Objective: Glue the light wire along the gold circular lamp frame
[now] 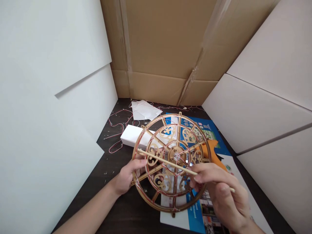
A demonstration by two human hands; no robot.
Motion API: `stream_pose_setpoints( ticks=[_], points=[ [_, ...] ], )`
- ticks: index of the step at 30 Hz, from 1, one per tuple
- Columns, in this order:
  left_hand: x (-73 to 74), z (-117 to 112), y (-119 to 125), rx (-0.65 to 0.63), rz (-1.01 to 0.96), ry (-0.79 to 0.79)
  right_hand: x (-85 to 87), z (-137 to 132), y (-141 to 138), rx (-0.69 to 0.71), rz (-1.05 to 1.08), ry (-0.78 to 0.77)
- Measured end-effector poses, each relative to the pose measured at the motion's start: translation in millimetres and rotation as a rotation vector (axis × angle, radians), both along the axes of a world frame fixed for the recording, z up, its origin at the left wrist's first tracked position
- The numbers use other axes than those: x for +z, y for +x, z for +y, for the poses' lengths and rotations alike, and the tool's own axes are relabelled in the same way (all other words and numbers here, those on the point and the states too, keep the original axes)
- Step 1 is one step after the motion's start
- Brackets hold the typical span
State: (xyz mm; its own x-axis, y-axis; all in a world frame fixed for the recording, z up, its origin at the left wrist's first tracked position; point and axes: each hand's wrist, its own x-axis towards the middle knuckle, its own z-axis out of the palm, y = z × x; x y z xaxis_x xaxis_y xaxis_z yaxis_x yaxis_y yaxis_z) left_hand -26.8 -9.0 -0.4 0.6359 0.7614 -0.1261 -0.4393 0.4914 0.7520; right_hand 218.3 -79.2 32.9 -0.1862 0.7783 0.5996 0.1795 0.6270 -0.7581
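A round gold wooden wheel (170, 128) with ornate scrollwork, spokes and thin red wire wound along its rim is held tilted above the dark table. My left hand (126, 177) grips its left rim, fingers closed round the edge. My right hand (219, 191) pinches a thin wooden stick (165, 161), which lies across the wheel from its left rim to my fingers. An orange tool (214, 152), probably a glue gun, lies behind the wheel's right side.
A small white box (133, 135) sits left of the wheel. Loose red wire (115, 125) and a clear plastic bag (145, 110) lie at the back. Blue printed sheets (207, 128) lie under the wheel. White boards and brown cardboard wall in the dark table (117, 208).
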Motion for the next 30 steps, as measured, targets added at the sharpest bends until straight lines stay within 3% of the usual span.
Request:
stream_pose_setpoints(
  ticks=[8, 13, 23, 30],
  points=[
    [2.0, 2, 0, 0.003, -0.034, 0.009, -4.3, 15, -4, 0.028, 0.417, -0.108],
    [5.7, 2, 0, -0.022, -0.053, 0.03, 2.7, 28, 1, -0.049, 0.649, -0.171],
    [2.5, 5, -4, -0.064, -0.062, 0.015, 6.7, 31, 12, -0.116, 0.62, -0.17],
    [7.1, 11, -8, 0.031, -0.062, -0.054, 11.2, 36, 17, -0.244, 0.72, -0.229]
  ],
)
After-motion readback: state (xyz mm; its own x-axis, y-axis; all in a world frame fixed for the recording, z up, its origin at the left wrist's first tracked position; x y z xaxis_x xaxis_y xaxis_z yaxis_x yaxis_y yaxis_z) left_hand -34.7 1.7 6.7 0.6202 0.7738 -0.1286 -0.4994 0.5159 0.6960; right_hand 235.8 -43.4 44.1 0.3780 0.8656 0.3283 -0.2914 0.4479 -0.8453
